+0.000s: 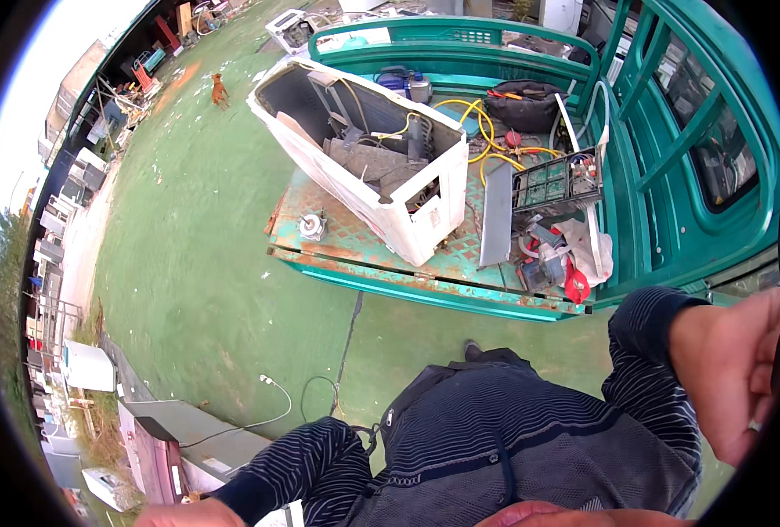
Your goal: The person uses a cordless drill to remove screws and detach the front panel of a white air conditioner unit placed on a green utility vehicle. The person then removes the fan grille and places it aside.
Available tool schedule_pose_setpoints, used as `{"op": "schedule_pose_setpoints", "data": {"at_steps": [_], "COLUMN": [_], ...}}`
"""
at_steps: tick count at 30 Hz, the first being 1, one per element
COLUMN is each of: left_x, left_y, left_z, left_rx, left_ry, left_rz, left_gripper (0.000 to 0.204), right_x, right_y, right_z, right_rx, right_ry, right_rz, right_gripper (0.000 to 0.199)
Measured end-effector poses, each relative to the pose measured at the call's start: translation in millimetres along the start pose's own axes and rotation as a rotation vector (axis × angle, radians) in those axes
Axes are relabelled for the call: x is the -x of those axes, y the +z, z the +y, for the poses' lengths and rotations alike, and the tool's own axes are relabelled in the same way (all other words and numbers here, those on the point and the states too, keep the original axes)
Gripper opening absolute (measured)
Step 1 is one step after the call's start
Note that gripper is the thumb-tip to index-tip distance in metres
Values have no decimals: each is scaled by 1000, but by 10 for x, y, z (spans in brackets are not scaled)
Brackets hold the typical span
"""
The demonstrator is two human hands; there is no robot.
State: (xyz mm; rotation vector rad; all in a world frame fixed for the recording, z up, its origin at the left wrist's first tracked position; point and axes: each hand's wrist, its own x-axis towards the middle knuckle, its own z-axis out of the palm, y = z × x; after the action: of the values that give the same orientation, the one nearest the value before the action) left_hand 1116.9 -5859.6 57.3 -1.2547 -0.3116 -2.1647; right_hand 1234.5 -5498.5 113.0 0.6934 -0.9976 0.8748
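My right hand (733, 369) is raised at the right edge, its fingers curled. What they close on, if anything, is lost in the dark rim. At the lower left only part of my left hand (184, 514) shows, its fingers cut off. In front of me, apart from both hands, a white air-conditioner outdoor unit (421, 230) stands open-topped on the rusty bed of a green cargo vehicle (364, 274). A small motor (312, 227) sits to its left. On the right lie a black grille (559, 183), a grey panel (496, 215) and a cordless power tool (544, 263).
Behind the unit are a blue pump (403, 83), a yellow hose (487, 132) and a dark tool bag (526, 110). The cab (671, 140) bounds the bed's right side. A brown dog (220, 90) stands on the green floor. A white cable (271, 408) lies at lower left.
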Motion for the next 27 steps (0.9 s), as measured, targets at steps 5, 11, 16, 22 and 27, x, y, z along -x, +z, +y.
{"op": "schedule_pose_setpoints", "data": {"at_steps": [5,11,16,22,27], "left_x": [642,1920,2130,1605,1628], "left_y": [303,637,769,198,-72], "left_z": [-524,-425,56,909,823], "left_rx": [263,-2,-214,27,-790], "left_ry": [-602,-1330,-1792,-2196,-2104], "left_rz": [233,927,946,223,212], "left_gripper": [35,52,77,73,61], "right_x": [738,1375,1737,1979,2328], "right_y": [-268,470,128,-316,-397], "right_z": [348,16,-81,-37,-144], "right_rx": [-205,-588,-582,-727,-615], "right_ry": [806,492,772,1272,1430], "right_rz": [-586,-1102,-1216,-1387,-1406], "right_gripper": [33,40,20,16,13]}}
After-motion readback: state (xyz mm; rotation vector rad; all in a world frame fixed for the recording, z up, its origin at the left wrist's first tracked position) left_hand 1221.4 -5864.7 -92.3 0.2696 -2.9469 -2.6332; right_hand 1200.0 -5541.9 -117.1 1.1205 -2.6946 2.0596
